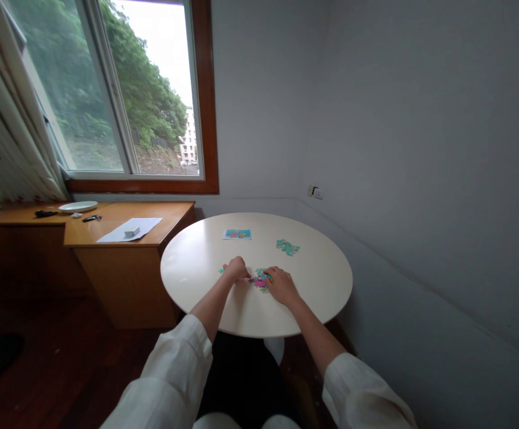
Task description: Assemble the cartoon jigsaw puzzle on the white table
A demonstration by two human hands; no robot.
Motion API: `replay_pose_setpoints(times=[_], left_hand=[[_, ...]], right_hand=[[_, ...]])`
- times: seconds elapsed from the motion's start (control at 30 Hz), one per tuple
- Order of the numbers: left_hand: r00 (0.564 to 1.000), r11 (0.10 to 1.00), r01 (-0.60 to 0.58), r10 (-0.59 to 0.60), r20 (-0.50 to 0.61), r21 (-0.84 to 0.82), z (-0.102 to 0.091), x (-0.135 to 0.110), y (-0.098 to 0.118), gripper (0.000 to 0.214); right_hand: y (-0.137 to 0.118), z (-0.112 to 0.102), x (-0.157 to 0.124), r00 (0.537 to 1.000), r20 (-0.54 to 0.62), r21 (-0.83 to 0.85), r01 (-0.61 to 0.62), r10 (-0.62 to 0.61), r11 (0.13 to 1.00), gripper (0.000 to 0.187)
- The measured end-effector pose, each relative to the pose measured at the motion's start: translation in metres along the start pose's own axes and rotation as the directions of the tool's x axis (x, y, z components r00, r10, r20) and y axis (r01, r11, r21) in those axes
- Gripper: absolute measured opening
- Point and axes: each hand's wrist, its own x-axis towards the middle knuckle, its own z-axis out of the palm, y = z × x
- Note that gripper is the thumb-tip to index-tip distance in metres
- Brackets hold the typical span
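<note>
Pieces (260, 282) in pink and green sit gathered mid-frame, perhaps partly joined; a loose green pile (288, 247), up and right, remains apart. Right hand (282, 285) curves over the cluster's edge, left hand (238, 269) bends beside it; whether either pinches anything I cannot tell

A plate (78, 207) lies on the desk (120, 286) — window (109, 89) above.
</note>
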Motion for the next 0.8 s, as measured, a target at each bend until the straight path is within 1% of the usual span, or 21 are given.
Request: replay_pose_setpoints(times=[0.17, 0.3, 0.43, 0.53, 0.6, 0.67, 0.73, 0.77, 0.8], left_hand=[[0.994, 0.998, 0.045, -0.049, -0.103, -0.042, -0.024, -0.001, -0.022, 0.016], [0.964, 0.989, 0.084, -0.112, -0.242, -0.125, -0.041, -0.003, -0.045, 0.015], [0.938, 0.980, 0.089, -0.142, -0.315, -0.178, -0.046, -0.006, -0.066, 0.016], [0.928, 0.976, 0.057, -0.130, -0.349, -0.212, -0.043, -0.013, -0.073, 0.020], [0.923, 0.980, -0.005, -0.072, -0.379, -0.198, -0.038, -0.021, -0.073, 0.023], [0.916, 0.985, -0.113, 0.052, -0.398, -0.132, -0.029, -0.031, -0.072, 0.026], [0.892, 0.967, -0.246, 0.202, -0.406, -0.060, -0.017, -0.040, -0.071, 0.027], [0.878, 0.958, -0.286, 0.249, -0.409, -0.032, -0.011, -0.044, -0.071, 0.028], [0.876, 0.955, -0.298, 0.269, -0.400, -0.011, -0.004, -0.047, -0.071, 0.030]], right_hand=[[0.001, 0.001, 0.001, 1.000, 0.003, 0.014, -0.003, 0.003, 1.000, 0.027], [0.002, 0.002, 0.001, 1.000, -0.005, 0.031, -0.005, 0.005, 1.000, 0.028], [0.002, 0.002, 0.001, 1.000, -0.002, 0.029, -0.009, 0.009, 1.000, 0.027], [0.002, 0.002, 0.000, 1.000, -0.005, 0.032, -0.011, 0.011, 0.999, 0.027], [0.003, 0.003, 0.001, 1.000, -0.010, 0.039, -0.014, 0.014, 0.999, 0.028], [0.003, 0.003, 0.001, 1.000, -0.013, 0.047, -0.022, 0.023, 0.999, 0.028], [0.003, 0.003, 0.002, 1.000, -0.016, 0.057, -0.025, 0.025, 0.998, 0.028], [0.003, 0.003, 0.002, 1.000, -0.019, 0.061, -0.023, 0.024, 0.998, 0.028], [0.003, 0.003, 0.002, 1.000, -0.021, 0.065, -0.022, 0.023, 0.998, 0.028]])
